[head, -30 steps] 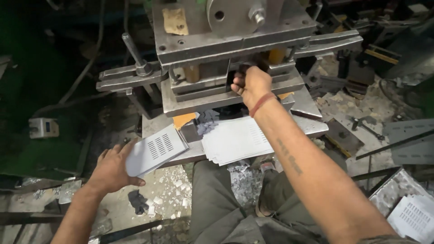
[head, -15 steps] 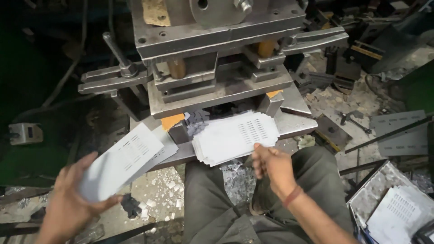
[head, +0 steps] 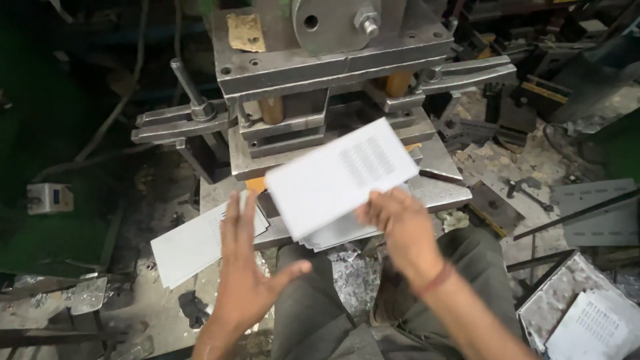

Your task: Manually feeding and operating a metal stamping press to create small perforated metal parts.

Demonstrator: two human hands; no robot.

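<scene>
My right hand (head: pixel 400 227) grips a white rectangular metal sheet (head: pixel 340 177) with a patch of punched slots. It holds the sheet tilted in the air in front of the grey press (head: pixel 333 63). My left hand (head: pixel 250 267) is empty, fingers spread, just below the sheet's left corner and not touching it. Under the lifted sheet a small stack of similar sheets (head: pixel 333 232) rests on the press bed (head: pixel 440 190). Another white sheet (head: pixel 193 245) lies flat at the left, partly behind my left hand.
A lever handle (head: pixel 190 87) sticks up at the press's left. Metal punchings (head: pixel 353 280) litter the floor between my legs. A tray (head: pixel 543 307) with more slotted sheets (head: pixel 600 323) sits at bottom right. Tools and scrap plates (head: pixel 593 213) lie on the right.
My right hand came down from the press die, took a sheet off the stack and lifted it. My left hand set its sheet down at the left and now hovers empty.
</scene>
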